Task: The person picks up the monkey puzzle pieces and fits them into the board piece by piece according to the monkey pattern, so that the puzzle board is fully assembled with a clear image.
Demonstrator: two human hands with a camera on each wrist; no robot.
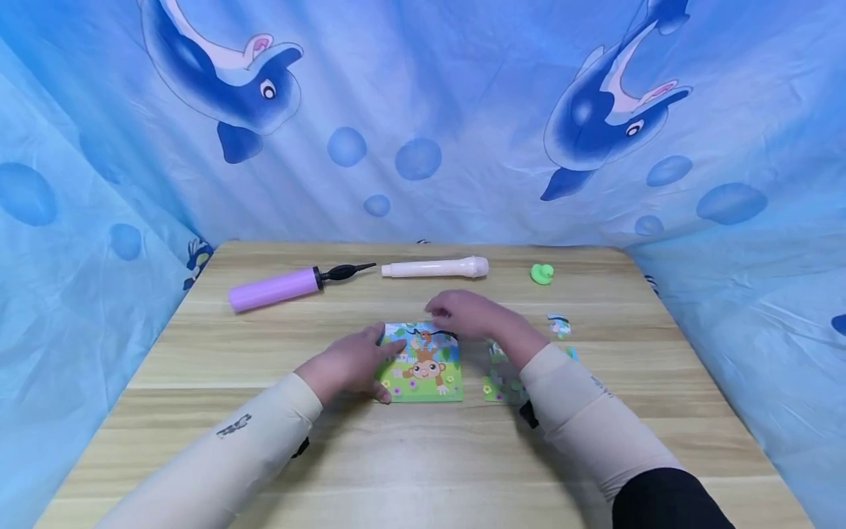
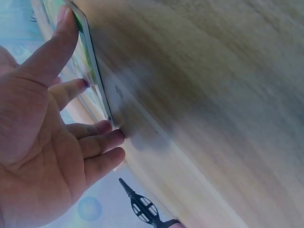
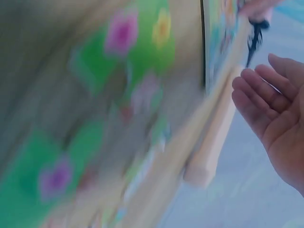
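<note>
one left hand, fingers spread, touches the monkey puzzle midway between the side edges of the desk; the right hand, relaxed, holding nothing visible, is by the puzzle's far edge; apparently fitting, next likely needing a loose piece

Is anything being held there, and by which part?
Nothing looks gripped: the left hand touches the left edge of the monkey puzzle; the right hand looks empty.
</note>
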